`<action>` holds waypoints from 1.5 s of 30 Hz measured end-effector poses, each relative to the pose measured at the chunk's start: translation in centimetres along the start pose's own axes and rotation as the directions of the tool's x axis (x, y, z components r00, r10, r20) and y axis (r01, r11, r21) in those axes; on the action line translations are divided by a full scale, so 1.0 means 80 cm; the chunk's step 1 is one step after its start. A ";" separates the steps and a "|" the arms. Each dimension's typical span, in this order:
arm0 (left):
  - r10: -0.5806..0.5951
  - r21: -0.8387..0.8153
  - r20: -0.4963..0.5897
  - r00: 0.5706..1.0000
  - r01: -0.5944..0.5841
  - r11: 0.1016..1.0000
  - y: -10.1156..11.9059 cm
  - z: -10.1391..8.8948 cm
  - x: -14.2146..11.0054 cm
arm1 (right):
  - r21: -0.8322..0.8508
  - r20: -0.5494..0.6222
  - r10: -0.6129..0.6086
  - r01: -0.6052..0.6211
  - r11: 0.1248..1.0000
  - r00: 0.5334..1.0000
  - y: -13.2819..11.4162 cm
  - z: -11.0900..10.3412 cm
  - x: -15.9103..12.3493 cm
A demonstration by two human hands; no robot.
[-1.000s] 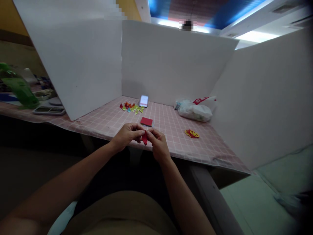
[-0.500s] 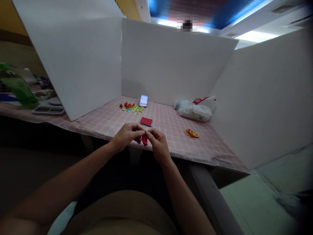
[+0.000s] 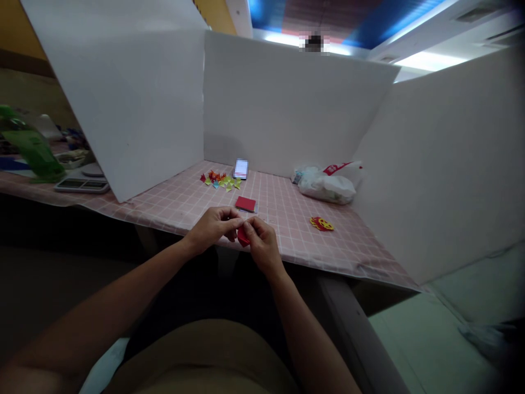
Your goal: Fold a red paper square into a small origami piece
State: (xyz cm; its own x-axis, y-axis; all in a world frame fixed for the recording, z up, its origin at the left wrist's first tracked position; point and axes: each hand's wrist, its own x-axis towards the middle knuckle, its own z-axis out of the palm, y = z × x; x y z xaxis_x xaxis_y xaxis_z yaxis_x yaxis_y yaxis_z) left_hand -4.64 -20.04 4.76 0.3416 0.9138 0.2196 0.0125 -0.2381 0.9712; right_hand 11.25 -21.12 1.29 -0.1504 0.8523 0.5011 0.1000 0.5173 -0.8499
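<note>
Between my two hands, at the table's front edge, is a small folded piece of red paper. My left hand pinches it from the left, thumb and forefinger together. My right hand grips it from the right, its fingers covering part of the paper. Just beyond the hands lies a stack of red paper squares. Farther back sits a cluster of small folded paper pieces in yellow, orange, red and blue.
A phone with a lit screen stands behind the folded pieces. White plastic bags lie at the back right, and yellow and red cut-out shapes nearer. White panels enclose the table. At left are a green bottle and a scale.
The red paper between my fingers has turned and now looks wider and rounder than the narrow strip before. My right hand has shifted slightly; my left is almost still.
</note>
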 end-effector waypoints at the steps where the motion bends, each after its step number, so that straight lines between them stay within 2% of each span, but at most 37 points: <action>1: 0.004 0.004 0.005 1.000 -0.004 1.000 0.001 0.000 0.000 | -0.003 0.001 0.000 0.000 1.000 1.000 0.001 0.000 0.000; 10: -0.027 0.062 0.028 0.999 0.026 0.998 0.002 0.000 0.000 | -0.019 0.002 0.013 -0.013 1.000 1.000 0.005 -0.002 0.000; 17: -0.095 0.125 0.002 0.995 0.094 0.988 0.009 0.001 0.001 | -0.147 0.030 -0.028 0.033 0.989 0.999 0.007 -0.002 0.000; 24: -0.097 0.112 0.039 0.994 0.093 0.989 0.011 -0.002 0.000 | -0.150 0.065 -0.022 0.032 0.988 0.998 0.014 -0.004 -0.001; 30: -0.084 0.112 0.027 0.996 0.081 0.990 0.004 -0.003 -0.001 | -0.160 0.063 -0.031 0.041 0.986 0.998 0.010 -0.004 -0.001; 37: -0.153 -0.020 0.021 0.988 0.153 0.988 -0.005 -0.001 -0.004 | -0.174 0.049 -0.042 0.050 0.983 0.998 0.009 -0.004 -0.002; 45: -0.098 0.146 0.016 0.995 0.095 0.985 -0.001 -0.001 -0.005 | -0.179 0.047 -0.051 0.058 0.982 0.998 0.010 -0.003 -0.004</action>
State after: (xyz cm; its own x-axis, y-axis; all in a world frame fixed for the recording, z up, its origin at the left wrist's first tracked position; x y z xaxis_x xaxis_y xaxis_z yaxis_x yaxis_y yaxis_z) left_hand -4.87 -20.36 4.63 0.3535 0.9275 0.1217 0.1815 -0.1957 0.9637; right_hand 11.64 -20.96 0.53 -0.2012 0.8203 0.5353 0.2657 0.5717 -0.7762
